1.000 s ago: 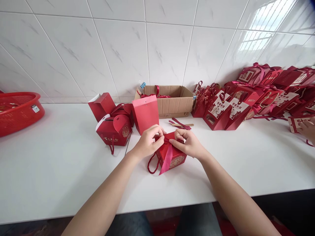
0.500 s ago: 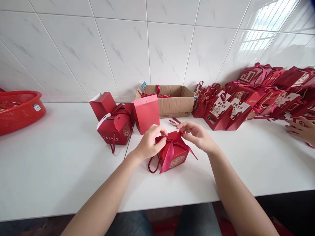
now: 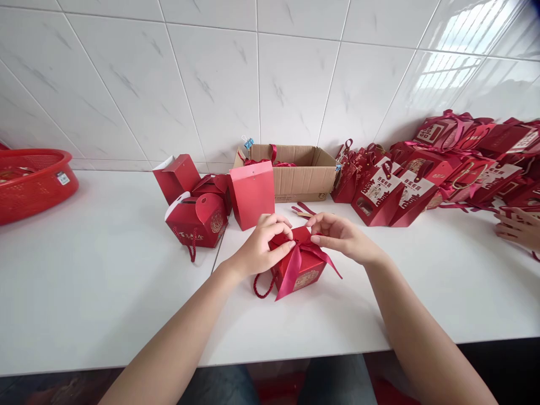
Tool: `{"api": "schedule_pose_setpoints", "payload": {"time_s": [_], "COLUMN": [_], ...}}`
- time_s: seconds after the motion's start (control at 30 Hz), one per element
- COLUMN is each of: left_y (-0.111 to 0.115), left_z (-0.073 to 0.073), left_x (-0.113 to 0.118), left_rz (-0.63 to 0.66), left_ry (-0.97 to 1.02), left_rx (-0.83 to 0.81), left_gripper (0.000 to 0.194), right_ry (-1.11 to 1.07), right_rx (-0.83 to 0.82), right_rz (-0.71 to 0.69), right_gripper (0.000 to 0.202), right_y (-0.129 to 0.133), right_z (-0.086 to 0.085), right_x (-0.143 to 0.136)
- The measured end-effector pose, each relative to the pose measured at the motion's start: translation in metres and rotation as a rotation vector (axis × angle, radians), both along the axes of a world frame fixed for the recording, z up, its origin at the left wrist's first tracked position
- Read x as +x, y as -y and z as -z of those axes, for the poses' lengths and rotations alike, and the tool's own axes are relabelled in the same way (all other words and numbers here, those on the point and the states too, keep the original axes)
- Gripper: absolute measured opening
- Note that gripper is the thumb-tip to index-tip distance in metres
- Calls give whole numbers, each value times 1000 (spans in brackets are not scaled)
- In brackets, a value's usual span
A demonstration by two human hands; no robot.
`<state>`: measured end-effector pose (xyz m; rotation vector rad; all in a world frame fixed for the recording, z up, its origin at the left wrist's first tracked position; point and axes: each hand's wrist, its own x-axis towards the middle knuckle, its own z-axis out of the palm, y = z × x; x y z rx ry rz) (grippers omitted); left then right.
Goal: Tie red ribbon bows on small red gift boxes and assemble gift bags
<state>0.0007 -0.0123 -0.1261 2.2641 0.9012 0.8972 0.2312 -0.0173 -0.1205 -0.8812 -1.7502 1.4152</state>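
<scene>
A small red gift box [image 3: 310, 264] with a gold round emblem stands on the white table in front of me. Across its top lies a magenta ribbon [image 3: 290, 275], tied at the middle, with two tails hanging down the front. My left hand [image 3: 272, 242] pinches the ribbon at the left of the knot. On the other side, my right hand [image 3: 337, 235] has its thumb and fingers closed on the ribbon's right part, partly hidden by the fingers. A twisted red cord handle [image 3: 264, 287] droops from the box's left side onto the table.
Left of centre stand red boxes [image 3: 198, 222] and a tall red carton [image 3: 253, 197]. Behind is a cardboard box [image 3: 301, 183] with ribbon inside. A red basket [image 3: 37, 185] sits far left; many gift boxes [image 3: 379, 194] pile up right, near another person's hand [image 3: 521, 228].
Both hands stay at the knot and have drawn slightly closer over the ribbon, its loops now smaller. The whole view has shifted a little.
</scene>
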Motion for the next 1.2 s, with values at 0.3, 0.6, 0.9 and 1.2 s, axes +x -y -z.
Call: {"api": "schedule_pose_setpoints", "payload": {"time_s": [0.3,0.6,0.9,1.2], "left_y": [2,1,2,-5], "left_z": [1,1,-6,-9], "left_x": [3,5,2,-10], "left_rz": [19,-40,81,346], "left_ry": [109,165,264,214], "left_rx": [-154,-225,-502,-593], "left_gripper": [27,34,42,27], "right_ry": [-227,-277,-183,-287], "right_rx": [-76,-105,-126,-330], "right_rz": [45,219,30,-71], "right_gripper": [21,18,23,23], "right_y": [6,15,17,12], "right_z": [16,17,11,11], "right_x": [-3,-22,-12,0]}}
